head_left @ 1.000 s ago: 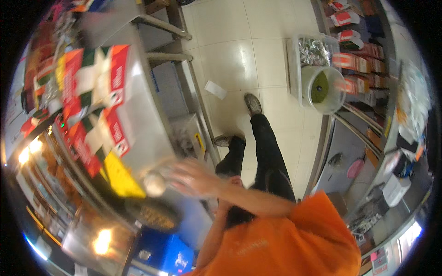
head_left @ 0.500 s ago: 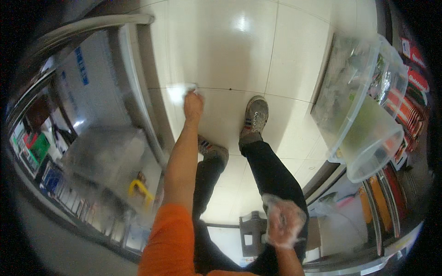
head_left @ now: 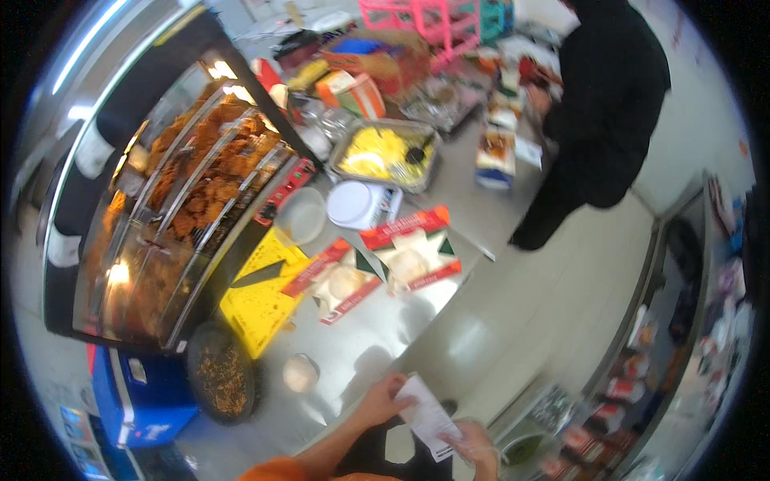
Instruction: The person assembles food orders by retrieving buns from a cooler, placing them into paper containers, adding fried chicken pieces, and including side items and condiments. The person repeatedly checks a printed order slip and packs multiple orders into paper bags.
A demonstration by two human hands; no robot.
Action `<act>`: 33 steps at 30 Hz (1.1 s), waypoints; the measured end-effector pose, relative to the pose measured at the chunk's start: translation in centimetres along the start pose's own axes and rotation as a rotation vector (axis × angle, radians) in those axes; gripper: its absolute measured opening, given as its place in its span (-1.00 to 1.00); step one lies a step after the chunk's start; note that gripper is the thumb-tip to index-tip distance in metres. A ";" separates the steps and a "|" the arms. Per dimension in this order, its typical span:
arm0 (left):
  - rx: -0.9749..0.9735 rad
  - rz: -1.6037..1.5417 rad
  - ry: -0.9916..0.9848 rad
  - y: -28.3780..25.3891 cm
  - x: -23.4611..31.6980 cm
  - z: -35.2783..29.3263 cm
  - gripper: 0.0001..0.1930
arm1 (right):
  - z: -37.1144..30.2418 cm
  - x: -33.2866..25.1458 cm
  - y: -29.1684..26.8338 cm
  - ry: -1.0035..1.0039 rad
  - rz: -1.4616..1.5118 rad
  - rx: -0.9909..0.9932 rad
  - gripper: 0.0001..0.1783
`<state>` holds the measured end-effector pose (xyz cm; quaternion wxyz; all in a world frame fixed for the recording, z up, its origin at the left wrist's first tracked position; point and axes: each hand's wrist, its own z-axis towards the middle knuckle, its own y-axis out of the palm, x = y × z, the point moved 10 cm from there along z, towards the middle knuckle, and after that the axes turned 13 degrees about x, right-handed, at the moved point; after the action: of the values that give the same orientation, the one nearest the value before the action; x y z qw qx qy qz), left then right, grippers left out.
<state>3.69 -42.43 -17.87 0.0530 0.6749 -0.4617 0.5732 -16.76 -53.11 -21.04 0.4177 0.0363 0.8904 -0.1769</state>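
A printed white paper slip [head_left: 427,417] is held low in front of me, at the counter's near edge. My left hand [head_left: 383,403] pinches its upper left end. My right hand [head_left: 475,450], slightly blurred, is closed on the lower right end. Beyond them on the metal counter [head_left: 437,309] lie two red-and-white paper food boxes [head_left: 411,248], opened flat, each with a pale round bun-like item on it. Left of these is a yellow cutting board [head_left: 257,309] with a dark knife [head_left: 258,274] on it. A small pale round item [head_left: 300,373] sits nearer to me.
A lit glass warmer [head_left: 192,184] with fried pieces stands left. Beside it are a crumb-filled black pan [head_left: 223,373] and a blue cooler box [head_left: 152,401]. Farther back are a white scale [head_left: 353,205] and a foil tray [head_left: 433,172]. A person in black [head_left: 609,104] works at the far right.
My view has swung from the floor and shelves up to the counter. My hands, apart before, are now together on the paper slip.
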 end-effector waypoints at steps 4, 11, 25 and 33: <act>-0.096 0.338 0.611 -4.4 14.0 0.7 -0.16 | 4.1 -15.4 -3.4 -0.422 -0.483 -0.268 -0.63; 0.199 0.061 0.261 -12.5 9.9 5.2 -0.40 | 13.6 -36.9 -11.0 -0.854 -0.374 0.144 -0.72; 0.980 -0.227 -0.637 -21.1 1.0 -3.0 -0.78 | 63.4 -64.0 -6.3 -1.035 -1.121 0.499 -0.27; 1.154 -0.263 -0.867 -16.9 2.6 -3.4 -0.79 | 67.2 -62.9 -3.5 -0.982 -1.248 0.281 -0.08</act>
<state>12.60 -32.27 -6.83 -0.4301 0.8114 0.0189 0.3953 72.40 -74.41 -11.99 0.5772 -0.4972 0.4308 -0.4838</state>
